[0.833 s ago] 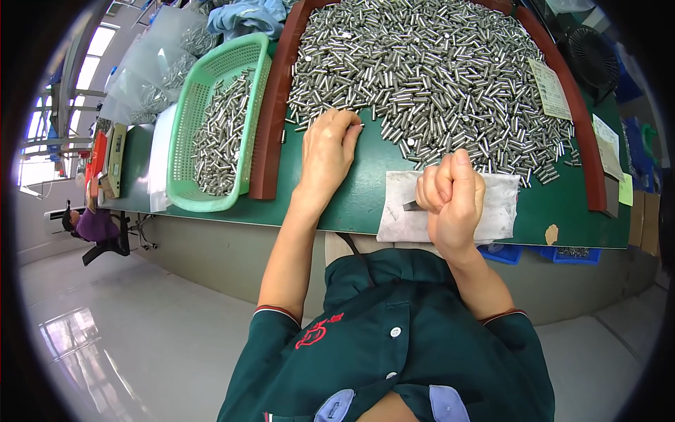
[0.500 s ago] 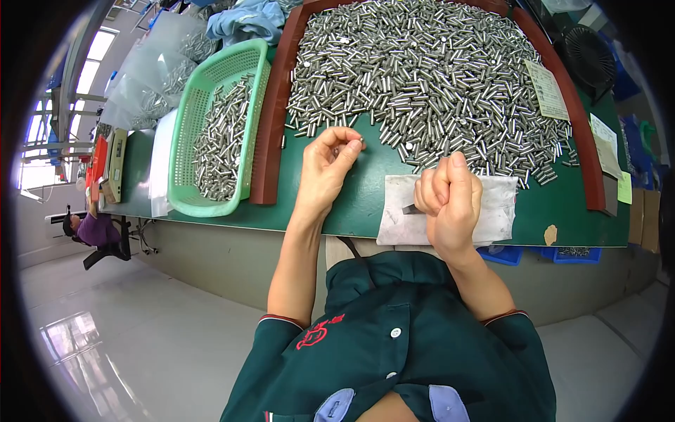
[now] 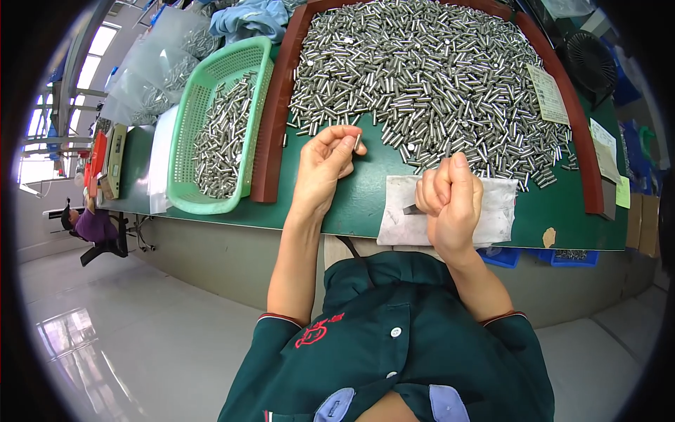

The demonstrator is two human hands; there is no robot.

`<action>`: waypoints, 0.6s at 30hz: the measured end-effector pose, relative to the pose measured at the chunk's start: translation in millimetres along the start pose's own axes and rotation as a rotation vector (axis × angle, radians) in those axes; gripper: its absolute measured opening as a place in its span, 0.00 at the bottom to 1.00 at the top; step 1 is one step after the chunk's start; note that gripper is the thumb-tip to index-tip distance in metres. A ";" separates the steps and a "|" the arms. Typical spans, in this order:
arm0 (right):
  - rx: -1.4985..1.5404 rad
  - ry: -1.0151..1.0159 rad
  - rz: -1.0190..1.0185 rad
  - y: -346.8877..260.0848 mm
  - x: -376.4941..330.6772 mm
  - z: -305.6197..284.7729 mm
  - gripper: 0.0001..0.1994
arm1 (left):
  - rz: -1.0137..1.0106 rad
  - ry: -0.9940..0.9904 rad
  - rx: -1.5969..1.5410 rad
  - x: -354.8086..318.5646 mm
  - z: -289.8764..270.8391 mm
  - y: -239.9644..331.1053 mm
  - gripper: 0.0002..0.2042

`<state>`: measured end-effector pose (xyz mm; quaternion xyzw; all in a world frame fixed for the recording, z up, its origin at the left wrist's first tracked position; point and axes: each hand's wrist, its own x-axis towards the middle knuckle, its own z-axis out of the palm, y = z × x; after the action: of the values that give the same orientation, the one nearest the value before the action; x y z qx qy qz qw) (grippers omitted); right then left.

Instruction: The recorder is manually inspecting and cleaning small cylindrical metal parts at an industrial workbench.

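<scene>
My left hand pinches a short shiny metal pin between thumb and fingertips, over the green tabletop. My right hand is closed in a fist above a smudged white cloth. From the fist's left side pokes a dark, flat-ended tool; the rest of it is hidden in the fingers, so its kind cannot be told. Just beyond both hands spreads a big heap of loose metal pins.
A brown raised border frames the heap. To its left stands a green plastic basket of pins, with filled clear bags behind. A black fan is at the far right. Another person sits at far left.
The pin in my left fingers has turned and now shows its side upright. My right hand stays in place. The view has shifted slightly.
</scene>
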<state>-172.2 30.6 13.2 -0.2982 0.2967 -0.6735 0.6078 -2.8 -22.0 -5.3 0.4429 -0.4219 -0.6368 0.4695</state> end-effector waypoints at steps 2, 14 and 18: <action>0.003 -0.004 0.000 0.0 0.1 -0.2 0.22 | -0.017 0.007 -0.082 0.1 1.1 2.6 0.07; -0.066 0.015 0.003 -0.9 -2.5 0.0 0.22 | 0.036 0.087 0.245 -19.9 17.2 9.0 0.08; -0.051 0.050 0.013 0.2 -0.5 0.8 0.21 | 0.154 0.048 0.735 -46.9 24.8 5.7 0.04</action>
<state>-171.4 31.1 13.6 -0.2951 0.3307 -0.6690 0.5967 -17.4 25.4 14.2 0.5635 -0.6433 -0.3951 0.3354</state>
